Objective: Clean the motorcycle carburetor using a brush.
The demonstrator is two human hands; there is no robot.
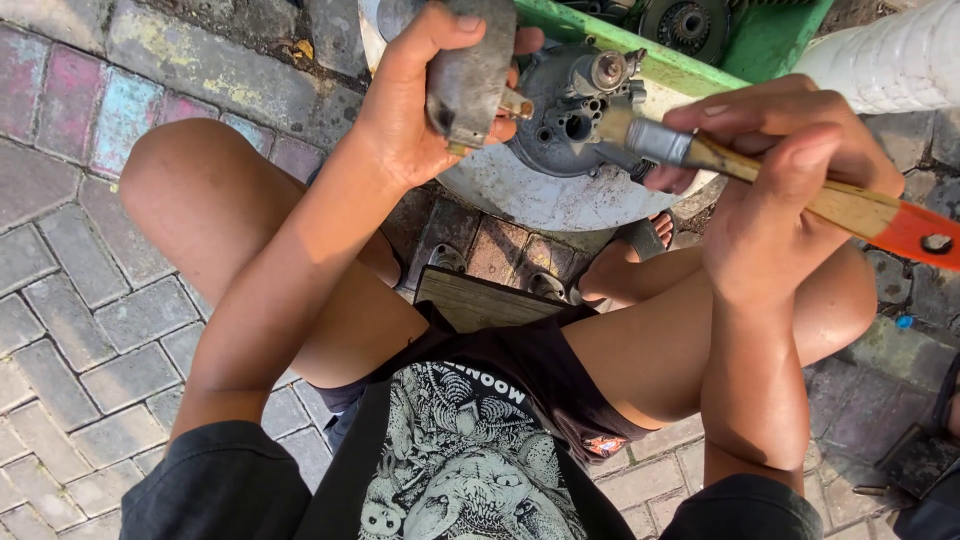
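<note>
1. In the head view, we see the left hand (425, 95) at 12 o'clock, its fingers wrapped tight around a grey metal part (468, 70).
2. The right hand (790, 165) is at 2 o'clock, fingers closed on a paintbrush (800, 190) with a wooden and orange handle; its tip points at 9 o'clock, toward the metal part.
3. Just behind them lies a grey engine piece (575, 110) in a white basin (540, 205).
4. At 6 o'clock, we see a small wooden stool (480, 300) between the bare knees, on grey paving bricks (80, 340).
</note>
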